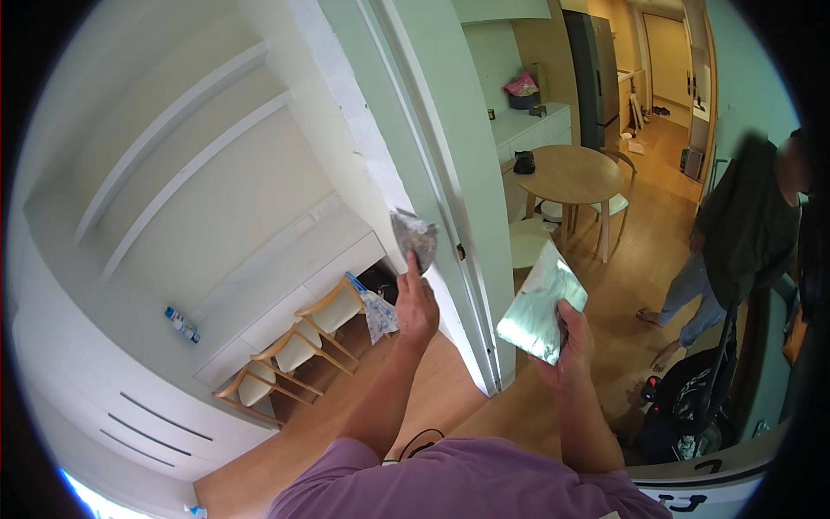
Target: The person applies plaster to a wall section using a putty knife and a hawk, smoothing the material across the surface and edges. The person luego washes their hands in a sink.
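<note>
My left hand [418, 309] is closed round a putty knife, its index finger laid along the blade [414, 237]. Pale putty smears the grey blade, which is at the white-patched wall edge [354, 138] beside the green door frame; whether it touches, I cannot tell. My right hand [571, 342] grips a shiny rectangular metal plate [543, 304] by its right side, thumb over the front. The plate is tilted in front of the green panel, apart from the wall. Its back and any handle are hidden.
On the left, wooden chairs [333, 313] stand under a white built-in desk [285, 285]. Right of the frame are a round table [575, 173] and a standing person [743, 225]. Dark wheeled equipment [692, 402] sits at the lower right.
</note>
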The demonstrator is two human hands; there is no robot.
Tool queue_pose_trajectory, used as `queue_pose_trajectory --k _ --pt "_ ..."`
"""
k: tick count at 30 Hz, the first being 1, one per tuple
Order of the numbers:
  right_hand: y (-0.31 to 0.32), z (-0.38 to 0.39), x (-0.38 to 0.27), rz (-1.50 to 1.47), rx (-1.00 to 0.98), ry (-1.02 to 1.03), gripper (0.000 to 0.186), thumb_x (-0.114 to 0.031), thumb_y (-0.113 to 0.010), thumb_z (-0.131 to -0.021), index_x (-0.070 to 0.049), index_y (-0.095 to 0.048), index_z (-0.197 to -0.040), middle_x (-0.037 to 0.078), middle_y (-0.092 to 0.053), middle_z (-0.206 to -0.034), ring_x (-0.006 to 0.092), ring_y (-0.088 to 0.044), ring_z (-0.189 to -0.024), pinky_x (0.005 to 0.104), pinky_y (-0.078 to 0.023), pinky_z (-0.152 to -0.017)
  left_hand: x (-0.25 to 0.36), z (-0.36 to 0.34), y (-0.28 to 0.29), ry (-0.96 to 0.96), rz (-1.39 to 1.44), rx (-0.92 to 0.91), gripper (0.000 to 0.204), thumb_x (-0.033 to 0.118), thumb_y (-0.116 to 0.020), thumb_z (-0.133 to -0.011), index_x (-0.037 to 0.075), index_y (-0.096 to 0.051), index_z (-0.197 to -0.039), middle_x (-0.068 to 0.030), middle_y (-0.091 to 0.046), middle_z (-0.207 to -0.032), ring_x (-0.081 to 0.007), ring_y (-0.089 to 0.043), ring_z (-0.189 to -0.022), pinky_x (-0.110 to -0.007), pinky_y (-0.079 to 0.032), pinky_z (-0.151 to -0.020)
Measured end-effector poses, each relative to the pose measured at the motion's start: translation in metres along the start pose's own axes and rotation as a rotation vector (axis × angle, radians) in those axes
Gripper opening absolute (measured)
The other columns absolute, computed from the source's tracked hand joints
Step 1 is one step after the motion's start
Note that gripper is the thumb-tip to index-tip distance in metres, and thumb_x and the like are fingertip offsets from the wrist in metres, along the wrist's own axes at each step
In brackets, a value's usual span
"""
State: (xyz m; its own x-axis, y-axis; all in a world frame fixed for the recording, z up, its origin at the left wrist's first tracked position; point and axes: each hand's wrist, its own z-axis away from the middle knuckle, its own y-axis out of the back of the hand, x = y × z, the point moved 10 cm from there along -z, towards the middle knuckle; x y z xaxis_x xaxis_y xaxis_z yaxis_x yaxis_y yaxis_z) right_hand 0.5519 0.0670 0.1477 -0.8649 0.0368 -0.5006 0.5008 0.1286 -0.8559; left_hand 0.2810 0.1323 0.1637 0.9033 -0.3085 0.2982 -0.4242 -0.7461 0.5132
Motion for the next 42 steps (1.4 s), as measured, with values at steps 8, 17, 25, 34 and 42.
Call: queue_pose_trajectory --k 8,17,25,34,42 --pt "0.050 -0.001 -0.012 0.012 0.024 0.036 0.030 -0.028 -0.059 -0.101 -0.006 -0.058 -0.121 0.005 -0.070 -0.101 0.0182 -0.071 -0.078 0.0321 -0.057 -0.054 0.037 -0.096 0.034 -0.055 0.019 0.130 0.063 0.008 -0.048 -0.101 0.004 -0.024 -0.159 -0.0255 -0.059 -0.105 -0.0418 -0.062 -0.085 -0.049 -0.052 -0.071" --pt "0.082 -0.019 -0.007 0.018 0.157 0.032 0.027 -0.033 -0.060 -0.100 -0.009 -0.059 -0.113 0.006 -0.068 -0.087 0.0180 -0.065 -0.061 0.0325 -0.051 -0.044 0.086 -0.237 0.117 -0.125 0.044 0.203 0.056 0.009 -0.042 -0.103 0.000 -0.028 -0.156 -0.0288 -0.051 -0.144 -0.0442 -0.056 -0.125 -0.048 -0.046 -0.102" --pt "0.101 -0.033 -0.003 -0.040 0.092 0.052 0.029 -0.027 -0.059 -0.101 -0.006 -0.055 -0.120 0.009 -0.069 -0.100 0.0228 -0.069 -0.074 0.0364 -0.053 -0.048 0.119 -0.352 0.193 -0.247 -0.045 0.321 0.057 0.015 -0.043 -0.101 0.000 -0.032 -0.155 -0.0325 -0.066 -0.103 -0.0474 -0.064 -0.094 -0.053 -0.049 -0.084" --pt "0.120 -0.032 -0.011 -0.007 0.209 0.129 0.026 -0.031 -0.060 -0.100 -0.010 -0.058 -0.114 0.004 -0.069 -0.091 0.0166 -0.067 -0.066 0.0319 -0.052 -0.047 0.120 -0.465 0.257 -0.240 -0.194 0.310 0.052 0.019 -0.043 -0.101 0.002 -0.038 -0.149 -0.0340 -0.066 -0.114 -0.0534 -0.063 -0.104 -0.056 -0.049 -0.091" --pt "0.098 -0.028 -0.008 -0.010 0.016 0.081 0.034 -0.034 -0.056 -0.103 -0.009 -0.057 -0.125 0.006 -0.070 -0.105 0.0192 -0.070 -0.090 0.0379 -0.058 -0.069 0.055 -0.344 0.274 -0.164 0.732 0.154 0.033 0.031 -0.042 -0.110 0.004 -0.050 -0.127 -0.0059 -0.059 -0.082 -0.0116 -0.058 -0.062 -0.027 -0.045 -0.052"
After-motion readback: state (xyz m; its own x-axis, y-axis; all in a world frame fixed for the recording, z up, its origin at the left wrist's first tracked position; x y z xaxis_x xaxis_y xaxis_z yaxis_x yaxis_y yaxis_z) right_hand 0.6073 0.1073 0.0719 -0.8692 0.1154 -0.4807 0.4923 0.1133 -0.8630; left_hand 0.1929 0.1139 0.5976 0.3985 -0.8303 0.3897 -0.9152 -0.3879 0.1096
